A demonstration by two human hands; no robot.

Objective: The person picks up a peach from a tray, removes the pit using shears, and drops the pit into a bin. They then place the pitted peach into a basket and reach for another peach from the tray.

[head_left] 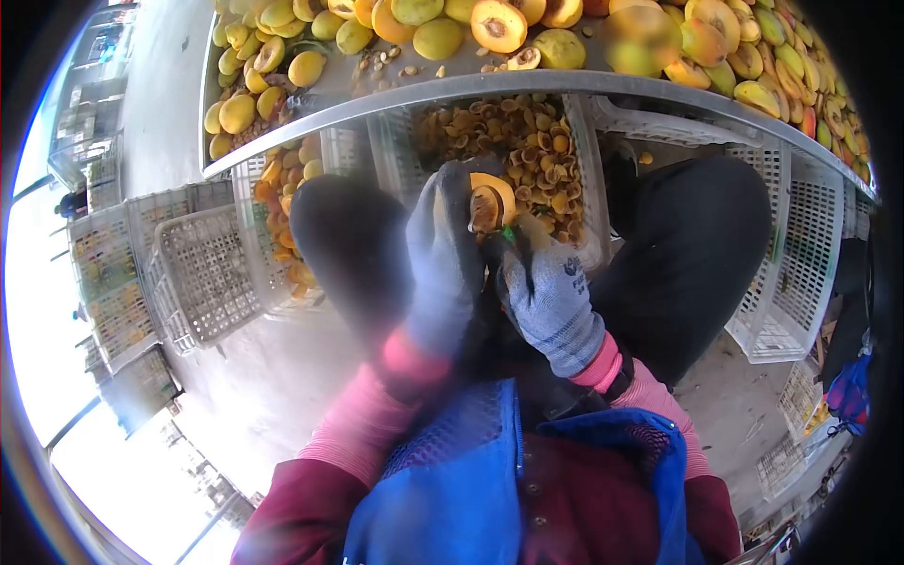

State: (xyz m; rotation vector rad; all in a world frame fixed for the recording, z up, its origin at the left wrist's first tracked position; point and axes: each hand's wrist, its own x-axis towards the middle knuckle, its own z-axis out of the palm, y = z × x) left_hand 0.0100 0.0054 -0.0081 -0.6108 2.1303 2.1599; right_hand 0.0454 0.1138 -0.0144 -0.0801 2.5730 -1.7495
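Observation:
A halved yellow peach (492, 194), its cut face and brown centre showing, is in my left hand (439, 247). That hand wears a grey glove, and its fingers are wrapped round the fruit's left side. My right hand (551, 299), also gloved, is closed just below and to the right of the peach. From its fingertips shows a small tool with a green part (508, 234); the rest of it is hidden by the glove. Both hands are above my lap, in front of a crate (591, 179) of small cut peach pieces (556, 155).
A metal-edged table (395, 97) ahead bears whole and halved peaches (438, 40) and loose pits. A crate of orange pieces (282, 231) stands by my left knee. White plastic crates (212, 278) stand left, and another crate (786, 254) right.

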